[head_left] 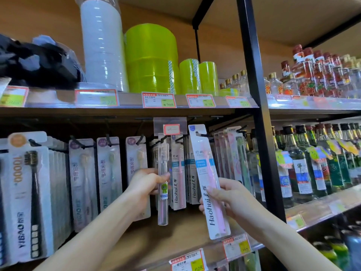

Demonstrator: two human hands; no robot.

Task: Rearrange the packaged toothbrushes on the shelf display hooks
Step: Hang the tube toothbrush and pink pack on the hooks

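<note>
My left hand (145, 182) grips a clear tube-packed toothbrush (163, 184) that hangs from a black hook at the shelf's middle. My right hand (224, 196) holds a white Haohui card pack with a pink toothbrush (210, 182); the pack is tilted, and its top hole sits at the tip of a hook (204, 135). More Haohui packs (178, 177) hang between the two hands. Further packs hang to the left, among them purple-topped packs (108, 173) and a black-brush pack (29, 196).
Rolls of green tape (151, 59) and a white stack (101, 44) stand on the shelf above, behind price tags (158, 100). A black upright post (259, 114) divides off bottles (300, 163) at the right. A wooden shelf board (175, 241) lies below the packs.
</note>
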